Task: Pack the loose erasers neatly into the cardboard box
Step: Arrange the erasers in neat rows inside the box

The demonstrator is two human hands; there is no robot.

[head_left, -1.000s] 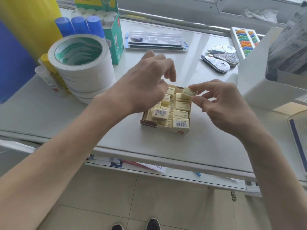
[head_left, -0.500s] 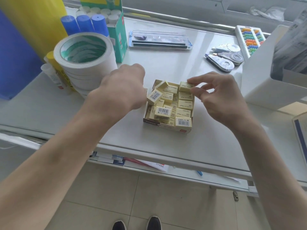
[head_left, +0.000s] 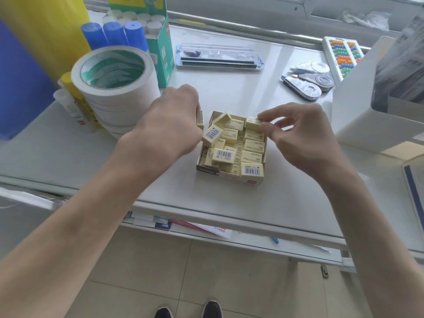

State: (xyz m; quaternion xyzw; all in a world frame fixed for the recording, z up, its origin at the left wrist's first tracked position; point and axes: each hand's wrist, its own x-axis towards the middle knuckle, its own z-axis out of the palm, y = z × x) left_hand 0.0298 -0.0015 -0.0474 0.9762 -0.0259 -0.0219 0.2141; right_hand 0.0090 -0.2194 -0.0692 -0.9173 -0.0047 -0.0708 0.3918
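A small cardboard box (head_left: 207, 170) sits on the white table (head_left: 229, 203), filled with several pale yellow erasers. The right column lies flat and tidy; erasers on the left lie tilted, one with its barcode (head_left: 213, 134) up. My right hand (head_left: 302, 138) pinches an eraser (head_left: 252, 122) at the box's far right corner between thumb and forefinger. My left hand (head_left: 171, 125) is curled just left of the box and holds erasers (head_left: 200, 118), of which only an edge shows past the fingers.
A stack of wide tape rolls (head_left: 114, 88) stands left of my left hand, with glue sticks (head_left: 114, 34) and a green carton (head_left: 160, 42) behind. A pencil pack (head_left: 218, 56), correction tapes (head_left: 309, 83), a bead tray (head_left: 344, 53) and a white bin (head_left: 358, 106) lie beyond and right.
My left hand has drawn back from over the box to its left side, taking erasers with it. My right hand has lowered its eraser toward the box's far right corner.
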